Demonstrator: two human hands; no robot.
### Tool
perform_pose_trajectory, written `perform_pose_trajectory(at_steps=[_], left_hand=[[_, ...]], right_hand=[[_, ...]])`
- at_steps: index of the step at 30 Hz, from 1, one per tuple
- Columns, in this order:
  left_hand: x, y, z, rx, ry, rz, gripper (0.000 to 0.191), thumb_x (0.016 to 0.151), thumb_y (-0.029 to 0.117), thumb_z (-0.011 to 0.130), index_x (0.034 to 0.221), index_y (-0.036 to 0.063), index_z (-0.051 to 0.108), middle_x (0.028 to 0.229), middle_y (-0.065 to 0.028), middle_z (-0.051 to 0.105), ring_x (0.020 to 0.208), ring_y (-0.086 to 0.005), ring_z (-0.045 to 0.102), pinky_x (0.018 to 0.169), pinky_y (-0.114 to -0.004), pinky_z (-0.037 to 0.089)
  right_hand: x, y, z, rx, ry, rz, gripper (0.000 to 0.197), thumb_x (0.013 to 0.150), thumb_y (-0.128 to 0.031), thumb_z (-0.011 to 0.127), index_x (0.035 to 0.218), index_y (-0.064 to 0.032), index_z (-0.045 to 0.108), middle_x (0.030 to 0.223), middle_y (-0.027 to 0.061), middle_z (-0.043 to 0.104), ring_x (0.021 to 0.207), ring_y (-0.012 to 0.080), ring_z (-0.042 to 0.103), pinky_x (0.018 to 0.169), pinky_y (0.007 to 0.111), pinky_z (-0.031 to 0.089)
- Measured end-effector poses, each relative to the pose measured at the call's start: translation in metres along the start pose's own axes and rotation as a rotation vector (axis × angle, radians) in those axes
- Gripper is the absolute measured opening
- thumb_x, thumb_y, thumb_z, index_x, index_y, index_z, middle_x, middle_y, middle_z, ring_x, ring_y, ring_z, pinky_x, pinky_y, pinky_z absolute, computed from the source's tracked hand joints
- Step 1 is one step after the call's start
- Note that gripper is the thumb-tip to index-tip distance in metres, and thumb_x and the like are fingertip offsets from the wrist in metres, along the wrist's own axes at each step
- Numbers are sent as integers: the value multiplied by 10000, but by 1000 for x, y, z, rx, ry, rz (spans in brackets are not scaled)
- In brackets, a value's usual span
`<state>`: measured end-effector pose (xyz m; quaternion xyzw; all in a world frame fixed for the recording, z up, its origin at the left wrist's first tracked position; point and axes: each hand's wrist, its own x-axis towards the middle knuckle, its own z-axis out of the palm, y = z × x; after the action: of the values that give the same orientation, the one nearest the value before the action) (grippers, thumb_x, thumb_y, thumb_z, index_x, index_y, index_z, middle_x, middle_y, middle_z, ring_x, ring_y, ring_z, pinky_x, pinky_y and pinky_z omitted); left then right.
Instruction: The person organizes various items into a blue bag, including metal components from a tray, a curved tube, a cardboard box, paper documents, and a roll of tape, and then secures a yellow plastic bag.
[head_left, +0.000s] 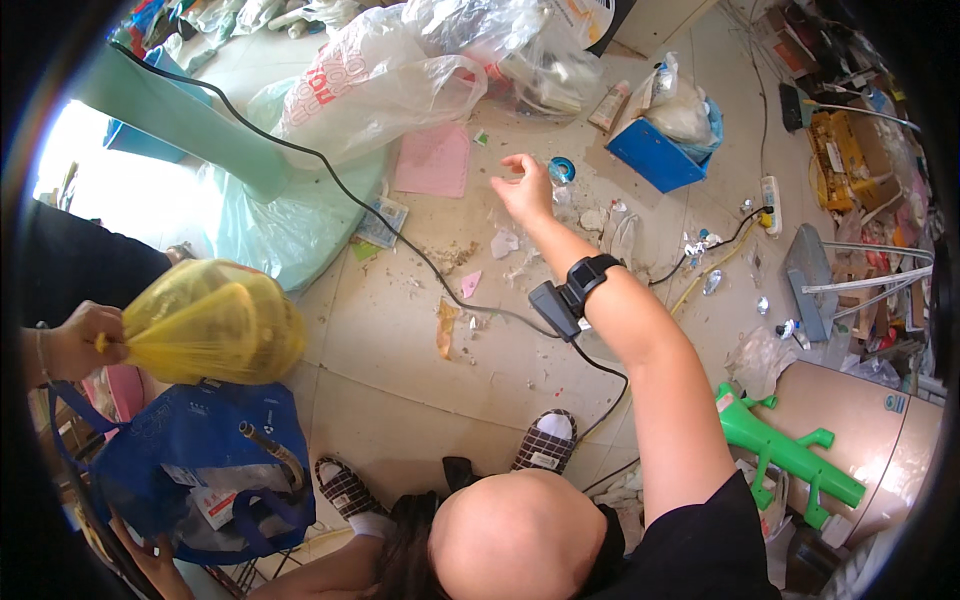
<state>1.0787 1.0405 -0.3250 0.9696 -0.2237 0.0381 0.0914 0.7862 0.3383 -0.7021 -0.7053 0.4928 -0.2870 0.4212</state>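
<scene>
My right hand (528, 187) reaches out over the tiled floor, holding nothing, with thumb and fingers apart. A roll of blue tape (562, 169) lies just right of it, and a sheet of pink paper (433, 161) to its left. At the lower left, my left hand (150, 556) is against the side of a blue shopping bag (202, 420); whether its fingers grip the bag is unclear. A metal-ended tube (274, 450) sticks up from the bag. Above the bag, another person's hand (90, 337) holds a knotted yellow plastic bag (217, 322) filled with something round.
A black cable (375, 214) crosses to my wrist device (574, 292). Scraps of paper, foil and dirt litter the floor. Ahead are a pale green pedestal base (330, 217), clear plastic bags (390, 90) and a full blue bin (660, 154). A green plastic part (795, 457) lies right, below a power strip (771, 204).
</scene>
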Motion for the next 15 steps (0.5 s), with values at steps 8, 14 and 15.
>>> perform_pose_trajectory(at_steps=[8, 14, 15], left_hand=[[2, 29, 0, -250, -42, -63, 780, 869, -22, 525, 1555, 152, 197, 1578, -126, 257, 1349, -301, 398, 1041, -436, 420], [11, 56, 7, -294, -27, -87, 809, 818, -57, 545, 1540, 133, 232, 1568, -116, 273, 1398, -291, 337, 1130, -443, 306], [11, 58, 6, -288, -28, -91, 809, 818, -57, 545, 1540, 133, 232, 1568, -116, 273, 1398, -291, 337, 1130, -443, 306]], right_hand=[[7, -63, 47, -461, 45, 21, 696, 681, -243, 845, 1255, -97, 480, 1148, 206, 515, 1071, 380, 539, 895, 446, 491], [15, -20, 96, -449, 14, 85, 430, 752, -136, 716, 1155, -111, 568, 1107, 237, 559, 922, 407, 618, 809, 449, 523], [10, -23, 98, -388, -31, 109, 352, 768, -112, 682, 1110, -107, 597, 1085, 219, 585, 903, 391, 628, 796, 443, 527]])
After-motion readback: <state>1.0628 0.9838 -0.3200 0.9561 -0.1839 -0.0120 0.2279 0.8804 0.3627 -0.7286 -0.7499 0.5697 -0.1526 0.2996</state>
